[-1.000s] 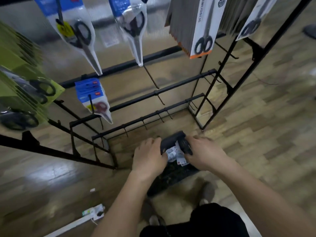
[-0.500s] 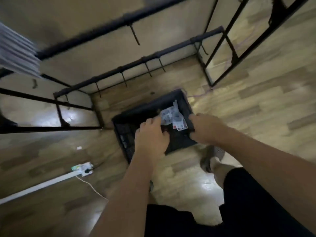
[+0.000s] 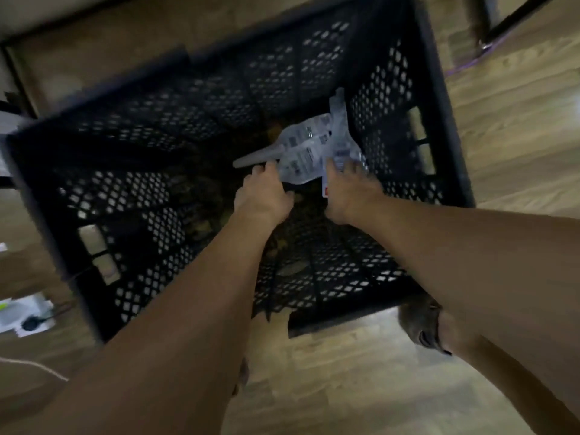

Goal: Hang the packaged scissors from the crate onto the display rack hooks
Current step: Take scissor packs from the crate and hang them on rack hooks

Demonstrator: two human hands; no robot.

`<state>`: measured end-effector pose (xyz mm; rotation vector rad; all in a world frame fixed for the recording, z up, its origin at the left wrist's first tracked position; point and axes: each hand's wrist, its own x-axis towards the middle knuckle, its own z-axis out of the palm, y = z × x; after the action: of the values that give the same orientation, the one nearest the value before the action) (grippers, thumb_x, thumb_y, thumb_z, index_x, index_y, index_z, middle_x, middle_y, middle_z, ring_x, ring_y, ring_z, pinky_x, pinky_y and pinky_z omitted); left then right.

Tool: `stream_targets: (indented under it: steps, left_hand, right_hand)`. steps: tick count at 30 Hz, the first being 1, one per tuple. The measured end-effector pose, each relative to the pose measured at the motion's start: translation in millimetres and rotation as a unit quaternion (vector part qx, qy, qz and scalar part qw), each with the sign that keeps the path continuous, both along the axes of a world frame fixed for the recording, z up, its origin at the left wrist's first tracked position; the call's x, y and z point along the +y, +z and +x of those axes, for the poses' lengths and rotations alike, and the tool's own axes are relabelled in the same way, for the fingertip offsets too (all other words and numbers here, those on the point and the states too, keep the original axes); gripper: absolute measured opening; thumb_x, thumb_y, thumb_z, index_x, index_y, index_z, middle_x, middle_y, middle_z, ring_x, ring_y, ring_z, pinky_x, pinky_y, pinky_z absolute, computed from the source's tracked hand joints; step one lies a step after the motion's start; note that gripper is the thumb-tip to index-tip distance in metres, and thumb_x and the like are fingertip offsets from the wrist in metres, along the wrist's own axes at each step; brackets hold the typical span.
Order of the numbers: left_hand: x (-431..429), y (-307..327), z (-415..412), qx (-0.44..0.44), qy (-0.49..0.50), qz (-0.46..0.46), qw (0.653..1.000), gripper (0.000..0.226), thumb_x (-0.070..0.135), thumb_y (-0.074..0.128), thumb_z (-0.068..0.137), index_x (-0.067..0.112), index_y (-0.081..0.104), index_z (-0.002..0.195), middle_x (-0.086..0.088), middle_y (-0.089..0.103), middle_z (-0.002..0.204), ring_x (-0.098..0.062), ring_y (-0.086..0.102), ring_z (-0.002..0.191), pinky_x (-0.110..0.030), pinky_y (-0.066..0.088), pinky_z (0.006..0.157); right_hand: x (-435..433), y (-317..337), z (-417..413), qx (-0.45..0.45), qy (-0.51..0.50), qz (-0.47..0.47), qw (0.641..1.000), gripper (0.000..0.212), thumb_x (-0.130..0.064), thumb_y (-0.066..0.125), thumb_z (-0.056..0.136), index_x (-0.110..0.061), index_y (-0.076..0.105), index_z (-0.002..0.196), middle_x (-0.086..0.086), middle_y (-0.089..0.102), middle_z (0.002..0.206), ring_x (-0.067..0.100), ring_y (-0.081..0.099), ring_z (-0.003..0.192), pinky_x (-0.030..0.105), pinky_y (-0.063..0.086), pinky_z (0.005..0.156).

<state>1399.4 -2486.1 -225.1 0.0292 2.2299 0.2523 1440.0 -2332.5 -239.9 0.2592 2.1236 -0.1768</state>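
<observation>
- Pick-up step: both hands deep in black perforated plastic crate [image 3: 125, 196], at clear plastic scissor packs w/ white labels [image 3: 309, 146], near crate's right wall.
- R hand [image 3: 348, 196] curled onto packs; L hand [image 3: 263, 196] touching the edge, grip unclear (blur).
- Next: lift clear, find hang holes, up to rack hooks.

Both forearms were bare along all their visible length, and the left hand [image 3: 263, 196] and right hand [image 3: 348, 199] were bare as well. Just outside the near right corner of the crate [image 3: 439, 89], a foot wore a low, dark grey-brown shoe [image 3: 419, 324] with a rounded toe, the ankle [image 3: 452, 329] bare above it. Below the crate's near wall, beside the left forearm [image 3: 188, 309], showed a small dark shape [image 3: 242, 373] too blurred to tell.
</observation>
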Motion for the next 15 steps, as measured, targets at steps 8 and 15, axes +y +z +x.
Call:
stream_targets:
  steps: [8, 15]
  left_hand:
    - [18, -97, -1, 0.067, -0.032, 0.019, 0.997, 0.084, 0.032, 0.065, 0.098, 0.021, 0.010, 0.162, -0.017, 0.029, 0.160, -0.043, 0.036, 0.142, -0.057, 0.043, 0.104]
    - [15, -93, 12, 0.122, -0.009, -0.015, 0.992, 0.034, 0.026, 0.065, 0.097, 0.016, 0.056, 0.128, -0.014, 0.065, 0.122, -0.036, 0.061, 0.115, -0.045, 0.049, 0.089]
  right_hand:
    - [10, -86, 18, 0.131, 0.095, 0.090, 0.983, 0.099, -0.032, 0.075, 0.086, -0.017, 0.006, 0.156, 0.024, 0.018, 0.158, 0.042, 0.026, 0.144, 0.053, 0.048, 0.095]
    - [14, -56, 23, 0.147, 0.060, 0.004, 0.987, 0.052, -0.013, 0.058, 0.095, -0.014, 0.036, 0.142, 0.016, 0.048, 0.137, 0.038, 0.058, 0.112, 0.043, 0.043, 0.070]
